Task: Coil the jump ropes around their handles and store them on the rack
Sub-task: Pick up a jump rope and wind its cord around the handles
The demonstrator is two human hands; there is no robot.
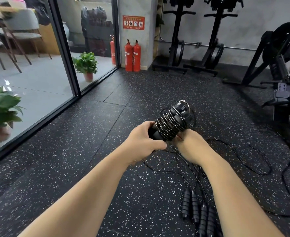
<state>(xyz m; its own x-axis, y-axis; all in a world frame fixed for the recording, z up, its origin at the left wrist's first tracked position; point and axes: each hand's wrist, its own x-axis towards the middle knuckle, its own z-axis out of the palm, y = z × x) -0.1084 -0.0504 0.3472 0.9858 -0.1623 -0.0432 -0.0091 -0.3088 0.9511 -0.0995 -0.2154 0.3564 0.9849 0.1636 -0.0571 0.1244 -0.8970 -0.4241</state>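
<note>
My left hand (pixel 143 140) grips the lower end of a pair of black jump-rope handles (pixel 170 123) held together, with thin black rope wound round them in several turns. My right hand (pixel 191 145) is just below and right of the bundle, its fingers curled at the rope; what it pinches is hidden behind the bundle. More black jump-rope handles (pixel 198 212) lie on the floor near my right forearm. Loose black rope (pixel 260 168) trails from them across the speckled rubber floor (pixel 106 168).
A glass partition (pixel 64 48) runs along the left with potted plants (pixel 87 65) behind it. Red fire extinguishers (pixel 133 56) stand at a pillar. Black exercise machines (pixel 214 40) line the far wall and another machine (pixel 284 69) stands at right.
</note>
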